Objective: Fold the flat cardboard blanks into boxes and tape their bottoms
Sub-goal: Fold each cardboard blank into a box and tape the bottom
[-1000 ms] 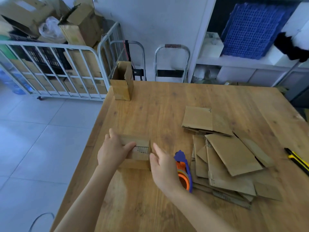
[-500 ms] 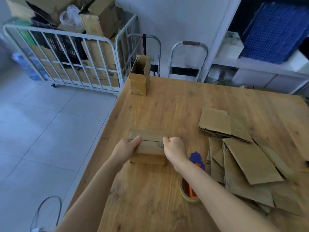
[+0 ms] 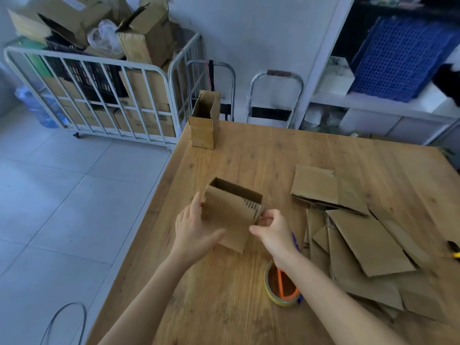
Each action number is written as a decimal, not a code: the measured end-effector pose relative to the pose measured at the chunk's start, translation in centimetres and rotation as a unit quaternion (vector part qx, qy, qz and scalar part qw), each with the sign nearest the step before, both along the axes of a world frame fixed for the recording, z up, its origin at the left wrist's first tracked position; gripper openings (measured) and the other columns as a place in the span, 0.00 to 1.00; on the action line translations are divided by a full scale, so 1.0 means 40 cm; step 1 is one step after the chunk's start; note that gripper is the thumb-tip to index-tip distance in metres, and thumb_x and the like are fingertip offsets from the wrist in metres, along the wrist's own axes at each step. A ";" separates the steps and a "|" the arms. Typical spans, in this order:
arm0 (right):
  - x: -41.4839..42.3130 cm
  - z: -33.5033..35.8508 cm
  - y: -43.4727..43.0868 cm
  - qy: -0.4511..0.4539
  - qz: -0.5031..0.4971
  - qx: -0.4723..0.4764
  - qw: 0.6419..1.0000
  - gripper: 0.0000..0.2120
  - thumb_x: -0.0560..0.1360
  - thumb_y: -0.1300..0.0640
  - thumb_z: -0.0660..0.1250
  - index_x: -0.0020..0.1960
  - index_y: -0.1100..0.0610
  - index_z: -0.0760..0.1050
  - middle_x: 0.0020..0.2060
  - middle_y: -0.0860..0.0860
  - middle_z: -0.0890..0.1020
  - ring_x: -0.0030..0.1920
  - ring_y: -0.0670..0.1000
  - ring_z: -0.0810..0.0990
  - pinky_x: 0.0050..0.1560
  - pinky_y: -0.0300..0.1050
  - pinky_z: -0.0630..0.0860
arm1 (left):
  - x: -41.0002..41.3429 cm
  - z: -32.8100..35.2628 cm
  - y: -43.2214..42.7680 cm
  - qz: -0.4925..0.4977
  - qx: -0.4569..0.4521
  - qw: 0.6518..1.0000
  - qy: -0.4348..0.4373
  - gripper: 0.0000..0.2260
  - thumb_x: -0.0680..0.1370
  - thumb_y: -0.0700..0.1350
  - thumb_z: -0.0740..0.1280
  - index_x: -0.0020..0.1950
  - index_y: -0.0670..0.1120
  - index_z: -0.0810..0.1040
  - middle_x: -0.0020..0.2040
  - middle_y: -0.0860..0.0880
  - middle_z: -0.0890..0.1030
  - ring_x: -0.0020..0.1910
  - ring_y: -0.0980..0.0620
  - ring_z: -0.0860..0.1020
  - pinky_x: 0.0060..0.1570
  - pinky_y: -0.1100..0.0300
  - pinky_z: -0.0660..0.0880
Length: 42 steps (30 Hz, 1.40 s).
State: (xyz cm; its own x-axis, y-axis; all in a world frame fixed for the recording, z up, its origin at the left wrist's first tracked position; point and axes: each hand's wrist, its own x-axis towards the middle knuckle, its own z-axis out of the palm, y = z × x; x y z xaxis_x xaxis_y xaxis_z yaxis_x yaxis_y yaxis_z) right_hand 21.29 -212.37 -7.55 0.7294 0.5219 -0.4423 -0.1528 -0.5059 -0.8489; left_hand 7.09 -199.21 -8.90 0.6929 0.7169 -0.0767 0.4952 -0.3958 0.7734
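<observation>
A small cardboard box [image 3: 231,212] is held above the wooden table [image 3: 273,155], its open end turned away from me. My left hand [image 3: 194,227] grips its left side and underside. My right hand [image 3: 272,230] pinches its right edge near a printed mark. A tape dispenser [image 3: 282,287] with an orange frame and a blue handle lies on the table under my right forearm. A pile of flat cardboard blanks [image 3: 361,240] is spread at the right. A finished upright box [image 3: 202,123] stands at the table's far left corner.
A white metal cart [image 3: 99,95] full of cartons stands on the tiled floor beyond the table's left edge. Two metal trolley handles [image 3: 275,95] rise behind the table. Shelves with a blue crate [image 3: 400,56] are at the back right. A yellow utility knife [image 3: 454,250] lies at the right edge.
The box has been lifted off the table and tipped so its open end faces away. The tape dispenser, earlier held by my right hand, now lies on the table.
</observation>
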 end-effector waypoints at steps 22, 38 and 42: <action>-0.015 -0.009 0.010 -0.357 0.294 -0.009 0.886 0.39 0.72 0.43 0.70 0.76 0.47 0.53 0.73 0.46 0.54 0.72 0.46 0.57 0.63 0.34 0.61 | 0.012 -0.006 0.023 -0.048 0.201 0.964 0.170 0.46 0.74 0.55 0.68 0.78 0.47 0.37 0.79 0.47 0.49 0.78 0.47 0.46 0.76 0.49 0.48; 0.158 -0.033 0.303 -0.386 0.070 -0.108 0.913 0.40 0.74 0.41 0.67 0.76 0.56 0.52 0.71 0.53 0.64 0.65 0.51 0.69 0.56 0.38 0.71 | 0.268 0.044 0.289 -0.159 0.308 0.912 0.222 0.37 0.77 0.53 0.68 0.78 0.47 0.50 0.79 0.48 0.51 0.78 0.47 0.46 0.73 0.51 0.47; 0.255 -0.032 0.412 -0.396 0.053 -0.123 0.909 0.39 0.73 0.42 0.68 0.74 0.60 0.55 0.67 0.55 0.68 0.62 0.52 0.71 0.53 0.39 0.72 | 0.331 0.052 0.377 -0.166 0.350 0.894 0.225 0.36 0.76 0.53 0.68 0.78 0.48 0.52 0.78 0.47 0.53 0.78 0.46 0.48 0.74 0.50 0.48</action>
State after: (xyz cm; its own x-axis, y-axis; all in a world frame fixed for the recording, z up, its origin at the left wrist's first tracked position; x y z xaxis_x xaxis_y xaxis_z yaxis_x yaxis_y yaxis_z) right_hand 31.48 -195.90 -8.85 0.8214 0.5638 0.0862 0.5165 -0.6712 -0.5317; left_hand 20.35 -184.14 -6.80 0.8882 0.4591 -0.0153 0.4594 -0.8877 0.0312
